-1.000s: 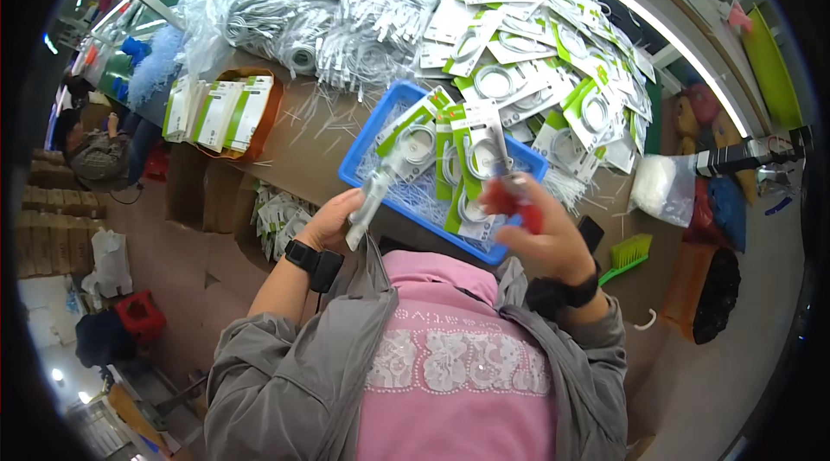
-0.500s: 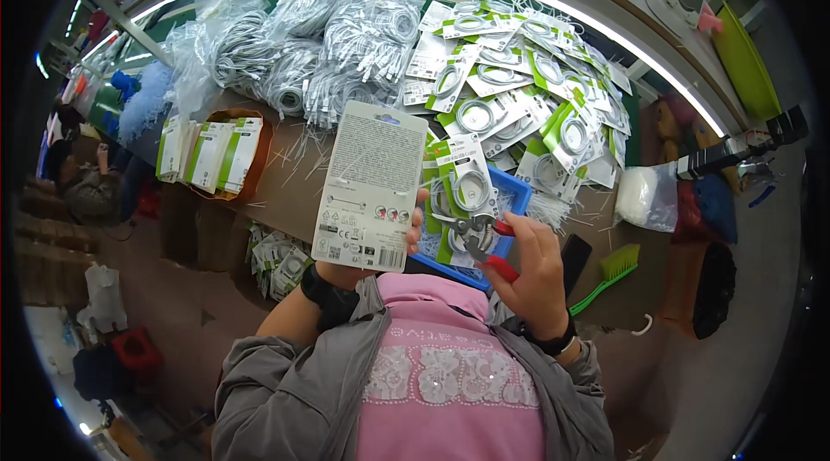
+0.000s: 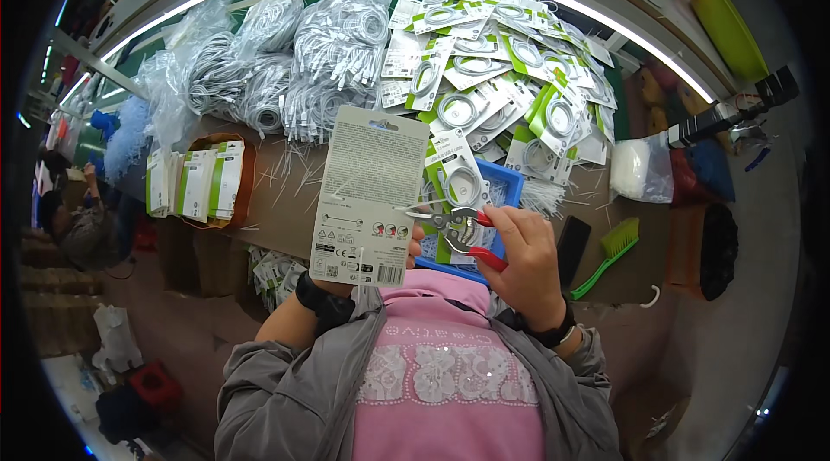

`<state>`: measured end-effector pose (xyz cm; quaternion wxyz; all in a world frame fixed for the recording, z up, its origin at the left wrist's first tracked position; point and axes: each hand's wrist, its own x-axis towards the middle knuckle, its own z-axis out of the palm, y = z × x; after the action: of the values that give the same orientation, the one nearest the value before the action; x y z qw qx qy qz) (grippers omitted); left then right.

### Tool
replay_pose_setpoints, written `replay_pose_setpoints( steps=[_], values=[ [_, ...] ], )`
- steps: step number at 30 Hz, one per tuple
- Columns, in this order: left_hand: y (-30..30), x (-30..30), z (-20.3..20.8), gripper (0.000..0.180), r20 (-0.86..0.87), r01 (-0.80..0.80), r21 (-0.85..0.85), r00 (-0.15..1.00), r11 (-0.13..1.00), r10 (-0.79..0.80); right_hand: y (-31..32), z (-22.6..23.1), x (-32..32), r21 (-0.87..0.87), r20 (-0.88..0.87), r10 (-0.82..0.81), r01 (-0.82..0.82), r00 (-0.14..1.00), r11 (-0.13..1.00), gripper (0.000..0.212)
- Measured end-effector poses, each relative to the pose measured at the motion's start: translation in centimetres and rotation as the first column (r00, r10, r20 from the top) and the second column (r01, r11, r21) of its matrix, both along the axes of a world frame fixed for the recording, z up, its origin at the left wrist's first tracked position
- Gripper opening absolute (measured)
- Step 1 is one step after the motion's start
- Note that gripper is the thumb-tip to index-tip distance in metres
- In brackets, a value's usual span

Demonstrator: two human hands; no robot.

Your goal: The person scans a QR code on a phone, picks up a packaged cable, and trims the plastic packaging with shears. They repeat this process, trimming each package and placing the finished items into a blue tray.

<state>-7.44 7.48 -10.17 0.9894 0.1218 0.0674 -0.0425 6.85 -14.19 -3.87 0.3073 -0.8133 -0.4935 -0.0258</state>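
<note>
My left hand (image 3: 416, 243) is closed on a cardboard package card (image 3: 372, 193), mostly hidden behind it. The card's printed back faces up, with a hanging slot at its top. Thin white plastic strips stick out from the card, one at its right edge and one near the bottom. In my right hand (image 3: 529, 266) are pruning shears (image 3: 467, 234) with red handles, their metal jaws at the strip by the card's right edge. Whether the jaws touch the strip I cannot tell. Behind the shears, a blue basket (image 3: 512, 188) holds white clippings and a carded cable (image 3: 461, 184).
Carded white cables (image 3: 519, 63) are heaped at the back right. Bundled cables (image 3: 339, 54) lie in plastic at the back left. An orange-brown box (image 3: 245, 193) holds upright cards. A green brush (image 3: 605, 262) and a black flat object (image 3: 571, 246) lie to the right.
The shears have moved left, bringing their jaws to the card's right edge. The card has tilted a little, and white strips now show on it. The whole view has shifted slightly.
</note>
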Motion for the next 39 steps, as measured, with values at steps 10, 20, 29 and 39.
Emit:
replay_pose_setpoints(
  steps=[10,20,29,39],
  values=[
    [0.4,0.3,0.7,0.079,0.018,0.054,-0.103,0.998,0.993,-0.052,0.5,0.0,-0.2,-0.025,-0.025,0.017,-0.017,1.0,1.0,0.059],
    [0.1,-0.1,-1.1,0.073,0.008,0.106,-0.094,0.994,0.99,-0.106,1.0,0.6,-0.3,0.099,-0.168,-0.001,0.018,0.986,0.995,0.056],
    [-0.7,-0.4,-1.4,0.065,-0.106,0.244,-0.061,0.962,0.968,-0.25,2.9,0.1,-0.8,0.071,-0.018,0.057,-0.056,0.998,0.996,0.059],
    [-0.9,0.1,0.6,0.067,-0.207,0.312,0.154,0.938,0.938,-0.278,3.3,0.5,-1.0,0.042,-0.033,0.086,-0.085,0.996,0.995,0.056]
  ],
)
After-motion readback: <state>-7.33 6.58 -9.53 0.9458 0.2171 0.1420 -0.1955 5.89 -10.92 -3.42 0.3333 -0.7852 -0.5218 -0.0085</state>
